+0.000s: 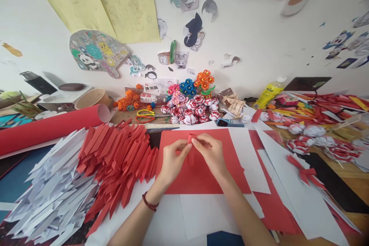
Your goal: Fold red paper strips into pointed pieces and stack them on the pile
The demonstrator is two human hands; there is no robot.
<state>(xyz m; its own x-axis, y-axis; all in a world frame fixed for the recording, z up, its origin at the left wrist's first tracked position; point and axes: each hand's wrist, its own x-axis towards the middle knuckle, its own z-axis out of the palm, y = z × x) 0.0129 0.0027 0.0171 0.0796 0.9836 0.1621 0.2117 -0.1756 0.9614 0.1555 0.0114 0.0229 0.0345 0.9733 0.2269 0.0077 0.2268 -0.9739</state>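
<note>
Over a red sheet [213, 177] at the middle of the table, both hands meet at a small red paper strip [190, 157]. My left hand [176, 157] pinches the strip's top from the left, thumb and index finger together. From the right, my right hand [210, 152] pinches the same folded top. The strip's lower end hangs down between the hands. To the left lie a pile of folded red strips [115, 157] and a pile of white strips [57, 188].
Paper flowers [196, 109] stand behind the hands near the wall. A red paper roll [52, 128] lies at the left. Scissors [150, 116], a yellow bottle [268, 93] and a blue watch [227, 123] are at the back. White sheets [300, 184] lie at the right.
</note>
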